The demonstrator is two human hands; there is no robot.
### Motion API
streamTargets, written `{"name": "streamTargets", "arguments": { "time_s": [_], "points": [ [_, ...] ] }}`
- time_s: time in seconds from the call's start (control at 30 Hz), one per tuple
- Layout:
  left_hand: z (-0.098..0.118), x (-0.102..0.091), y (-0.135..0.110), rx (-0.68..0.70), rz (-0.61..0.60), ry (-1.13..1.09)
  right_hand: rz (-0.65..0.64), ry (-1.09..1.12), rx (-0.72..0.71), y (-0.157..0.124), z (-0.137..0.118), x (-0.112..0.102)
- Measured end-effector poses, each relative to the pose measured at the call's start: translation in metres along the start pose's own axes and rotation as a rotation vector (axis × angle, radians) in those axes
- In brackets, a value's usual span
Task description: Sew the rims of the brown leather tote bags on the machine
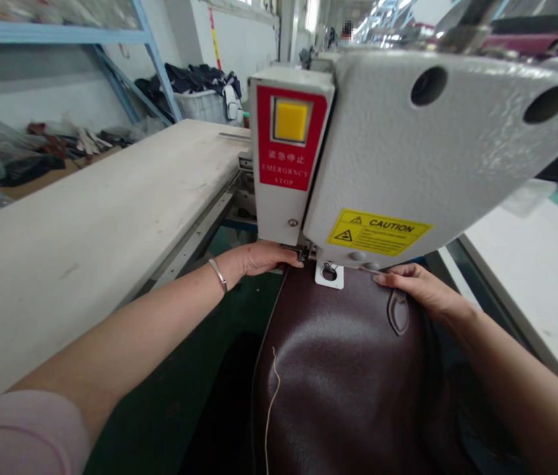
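A dark brown leather bag piece (328, 343) hangs down from under the head of an industrial sewing machine (388, 152). At its upper left corner my left hand (272, 257) is closed on the edge, the fingers partly hidden by the machine. My right hand (415, 284) pinches the top edge on the other side, thumb on the near face, beside a stitched leather loop tab (398, 313). Between my hands a white presser foot plate (329, 275) with a round hole rests against the leather. A loose light thread (273, 402) lies down the leather's left side.
A white tabletop (86, 218) runs along the left, with another white tabletop (536, 277) at right. The red panel with a yellow emergency stop button (291, 121) stands above my left hand. Behind are a blue rack (155, 66) and a bin of dark cloth (200, 102).
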State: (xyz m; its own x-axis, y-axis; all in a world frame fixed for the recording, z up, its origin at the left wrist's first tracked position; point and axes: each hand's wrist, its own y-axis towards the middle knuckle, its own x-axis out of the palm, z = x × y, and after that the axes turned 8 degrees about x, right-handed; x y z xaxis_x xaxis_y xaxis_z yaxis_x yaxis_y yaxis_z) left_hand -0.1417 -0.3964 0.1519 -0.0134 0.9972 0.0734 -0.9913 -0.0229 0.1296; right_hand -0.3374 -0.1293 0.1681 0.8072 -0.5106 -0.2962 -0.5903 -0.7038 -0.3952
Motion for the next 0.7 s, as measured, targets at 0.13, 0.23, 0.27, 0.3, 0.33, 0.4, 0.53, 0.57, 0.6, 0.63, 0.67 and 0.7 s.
{"name": "streamTargets", "arguments": {
  "time_s": [0.13, 0.23, 0.27, 0.3, 0.33, 0.4, 0.53, 0.57, 0.6, 0.63, 0.67, 0.7],
  "points": [
    [0.001, 0.000, -0.001, -0.037, -0.015, -0.028, -0.003, 0.001, -0.003, 0.001, 0.001, -0.001],
    [0.001, 0.002, -0.003, -0.079, -0.007, -0.039, -0.013, 0.021, 0.025, 0.002, 0.002, -0.001],
    [0.000, 0.002, -0.003, -0.081, 0.001, -0.045, -0.014, 0.024, 0.034, 0.002, 0.002, -0.001],
    [0.000, 0.003, -0.003, -0.078, 0.005, -0.054, -0.015, 0.026, 0.041, 0.002, 0.002, -0.001],
    [0.001, 0.004, -0.004, -0.073, -0.003, -0.065, -0.013, 0.028, 0.044, 0.002, 0.002, -0.001],
    [0.003, 0.007, -0.005, -0.051, -0.044, -0.078, -0.011, 0.032, 0.044, 0.002, 0.002, 0.000],
    [0.012, 0.016, -0.014, -0.064, -0.124, 0.055, -0.010, 0.036, 0.044, 0.002, 0.002, 0.001],
    [0.014, 0.019, -0.017, -0.096, -0.120, 0.107, -0.012, 0.042, 0.045, 0.002, 0.002, 0.001],
    [0.015, 0.022, -0.019, -0.126, -0.108, 0.152, -0.013, 0.048, 0.048, 0.002, 0.002, 0.001],
    [0.015, 0.025, -0.022, -0.136, -0.095, 0.183, -0.014, 0.052, 0.050, 0.001, 0.002, 0.001],
    [0.014, 0.028, -0.024, -0.139, -0.075, 0.204, -0.014, 0.055, 0.052, 0.000, 0.002, 0.000],
    [0.012, 0.031, -0.026, -0.132, -0.050, 0.217, -0.014, 0.059, 0.055, -0.001, 0.002, 0.000]
  ]
}}
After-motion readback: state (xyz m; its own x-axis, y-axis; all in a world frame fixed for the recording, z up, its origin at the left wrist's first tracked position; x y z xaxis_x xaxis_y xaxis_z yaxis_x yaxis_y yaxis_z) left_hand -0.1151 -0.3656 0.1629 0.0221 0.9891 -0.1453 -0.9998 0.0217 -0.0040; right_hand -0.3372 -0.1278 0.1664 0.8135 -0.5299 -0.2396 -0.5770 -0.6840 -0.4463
